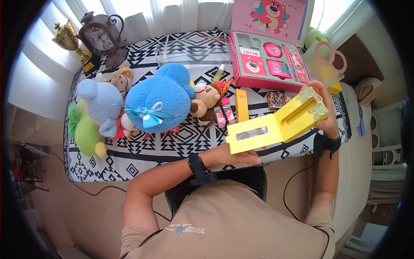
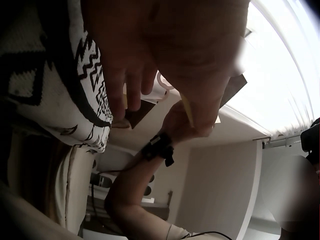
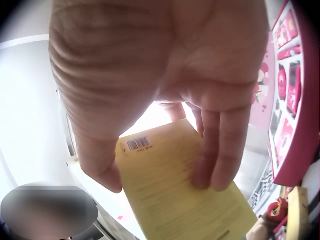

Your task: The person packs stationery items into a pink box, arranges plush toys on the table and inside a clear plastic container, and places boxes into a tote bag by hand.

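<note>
My right hand (image 1: 325,113) grips a yellow gift box (image 1: 258,133) by its right end, above the front right of the table. The box is folded open: one panel has a cut-out window, and the other holds a long recess with a clear, crinkled covering at its end. In the right wrist view, thumb and fingers clasp opposite edges of the box (image 3: 170,175), whose printed back carries a barcode. Just below the windowed panel is my left hand (image 1: 233,156), partly hidden by it. The left wrist view shows this hand (image 2: 165,55) with fingers extended.
Plush toys, including a large blue one (image 1: 159,101), crowd the table's left. Behind the box are a slim orange-yellow box (image 1: 241,105) and a pink Lotso gift set (image 1: 263,86) with its lid up. A clear tray (image 1: 189,54), clock (image 1: 101,36) and trophy (image 1: 71,41) stand farther back.
</note>
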A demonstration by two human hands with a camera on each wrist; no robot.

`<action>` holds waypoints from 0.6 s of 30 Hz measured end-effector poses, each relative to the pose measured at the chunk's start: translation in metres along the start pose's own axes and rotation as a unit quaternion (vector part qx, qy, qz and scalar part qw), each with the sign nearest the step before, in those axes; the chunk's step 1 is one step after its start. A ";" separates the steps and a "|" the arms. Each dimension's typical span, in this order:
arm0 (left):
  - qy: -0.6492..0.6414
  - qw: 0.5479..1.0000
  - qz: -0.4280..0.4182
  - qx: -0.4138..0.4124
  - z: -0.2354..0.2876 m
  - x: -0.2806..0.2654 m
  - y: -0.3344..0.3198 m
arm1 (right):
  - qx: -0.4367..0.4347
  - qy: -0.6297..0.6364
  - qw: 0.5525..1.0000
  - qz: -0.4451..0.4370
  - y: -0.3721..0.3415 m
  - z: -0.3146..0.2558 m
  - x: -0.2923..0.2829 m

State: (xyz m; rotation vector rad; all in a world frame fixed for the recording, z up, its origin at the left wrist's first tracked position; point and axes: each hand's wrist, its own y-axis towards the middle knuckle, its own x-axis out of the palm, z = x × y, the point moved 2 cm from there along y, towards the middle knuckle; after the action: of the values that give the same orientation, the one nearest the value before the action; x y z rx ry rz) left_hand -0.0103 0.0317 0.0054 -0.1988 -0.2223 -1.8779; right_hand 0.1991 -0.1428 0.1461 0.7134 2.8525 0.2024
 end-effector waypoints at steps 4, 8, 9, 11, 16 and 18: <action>0.074 0.969 0.177 0.158 0.017 -0.001 -0.004 | 0.091 -0.013 0.990 -0.110 0.015 0.013 0.046; 0.104 0.957 0.221 0.155 0.027 -0.010 -0.007 | 0.085 -0.035 0.979 -0.180 0.038 0.015 0.047; 0.137 0.952 0.233 0.147 0.032 -0.010 -0.010 | 0.105 -0.031 0.973 -0.202 0.045 0.010 0.047; 0.145 0.947 0.237 0.162 0.028 -0.010 -0.009 | 0.115 0.006 0.962 -0.248 0.067 0.007 0.036; 0.306 0.873 0.235 0.298 0.002 -0.006 0.000 | 0.009 -0.267 0.956 -0.122 0.142 0.010 0.053; 0.318 0.859 0.240 0.321 -0.018 0.002 0.007 | -0.040 -0.370 0.907 -0.197 0.168 0.016 0.080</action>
State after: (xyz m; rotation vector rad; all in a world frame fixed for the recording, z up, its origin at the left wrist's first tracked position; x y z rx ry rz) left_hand -0.0051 0.0231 -0.0112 0.7565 -0.2950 -1.1958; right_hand 0.2087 0.0436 0.1485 0.1222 2.1641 -0.0190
